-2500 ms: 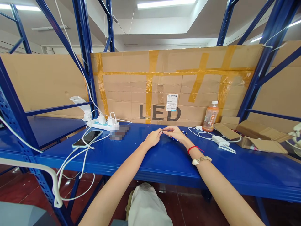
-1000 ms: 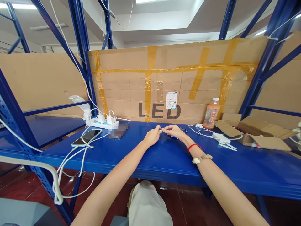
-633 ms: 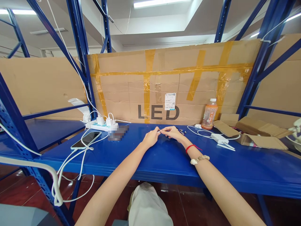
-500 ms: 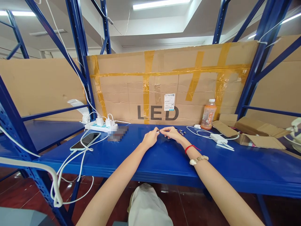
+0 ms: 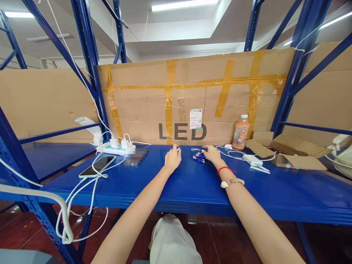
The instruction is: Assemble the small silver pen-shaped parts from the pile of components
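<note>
A: where're the blue pieces (image 5: 199,159)?
B: mid-frame, just left of the nearer right hand (image 5: 211,154), mostly lying sideways. I can't tell its grip; left hand (image 5: 173,158) pinches a tiny pale bit (image 5: 178,149).

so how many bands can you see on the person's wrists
2: a red cord around the wrist of the right hand, and a beige band a little nearer the elbow. None shows on the left arm.
</note>
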{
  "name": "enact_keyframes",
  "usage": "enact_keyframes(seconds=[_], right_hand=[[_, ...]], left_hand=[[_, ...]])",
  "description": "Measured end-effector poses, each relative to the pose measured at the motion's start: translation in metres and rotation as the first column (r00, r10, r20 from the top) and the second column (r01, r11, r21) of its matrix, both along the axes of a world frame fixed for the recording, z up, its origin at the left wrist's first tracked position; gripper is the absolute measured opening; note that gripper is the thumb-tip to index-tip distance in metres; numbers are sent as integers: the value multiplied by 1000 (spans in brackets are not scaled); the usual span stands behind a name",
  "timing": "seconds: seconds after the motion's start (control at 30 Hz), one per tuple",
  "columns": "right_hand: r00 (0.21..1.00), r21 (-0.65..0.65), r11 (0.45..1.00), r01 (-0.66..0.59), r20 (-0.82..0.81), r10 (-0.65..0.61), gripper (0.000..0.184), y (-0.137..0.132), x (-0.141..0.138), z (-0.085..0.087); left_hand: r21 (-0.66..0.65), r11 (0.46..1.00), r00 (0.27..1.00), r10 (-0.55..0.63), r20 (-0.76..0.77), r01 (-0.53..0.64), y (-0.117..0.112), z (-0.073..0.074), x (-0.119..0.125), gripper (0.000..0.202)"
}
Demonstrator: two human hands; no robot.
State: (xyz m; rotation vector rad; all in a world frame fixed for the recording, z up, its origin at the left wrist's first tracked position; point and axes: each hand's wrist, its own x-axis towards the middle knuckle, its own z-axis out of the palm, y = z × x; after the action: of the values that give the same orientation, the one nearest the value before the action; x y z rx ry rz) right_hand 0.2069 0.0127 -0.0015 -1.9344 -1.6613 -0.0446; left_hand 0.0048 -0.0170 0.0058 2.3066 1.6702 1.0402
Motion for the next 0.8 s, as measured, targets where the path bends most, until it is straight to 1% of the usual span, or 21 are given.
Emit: enact_keyframes(seconds=[0.1,0.3,0.4,0.5,0.63,0.8], right_hand=[[998,-27,998,-49,35,50,31,1,-3,-6],[980,-102,980,-169,88,178,57,0,-15,-8],[963,-91,972,-215,148,227,62,-1,-26,-10],[945,-112,964,-240,199,258,66,-1,-36,-12],[954,-131,968,-214,187,236,69,0,-38,-13],[990,-94,988,-124,63,130,89,4,-30,-14]], left_hand=[[-13,1000,1000,5,18,-5,1,-1,0,23],[-27,1000,1000,-2,8,2,0,-1,2,22],[-16,1000,1000,-15,-15,15,-1,0,3,20],[-9,1000,1000,-11,-29,10,-1,0,4,20],[-9,1000,999,1,-33,-1,2,-2,4,20],[14,1000,1000,8,-20,-8,2,-3,5,20]])
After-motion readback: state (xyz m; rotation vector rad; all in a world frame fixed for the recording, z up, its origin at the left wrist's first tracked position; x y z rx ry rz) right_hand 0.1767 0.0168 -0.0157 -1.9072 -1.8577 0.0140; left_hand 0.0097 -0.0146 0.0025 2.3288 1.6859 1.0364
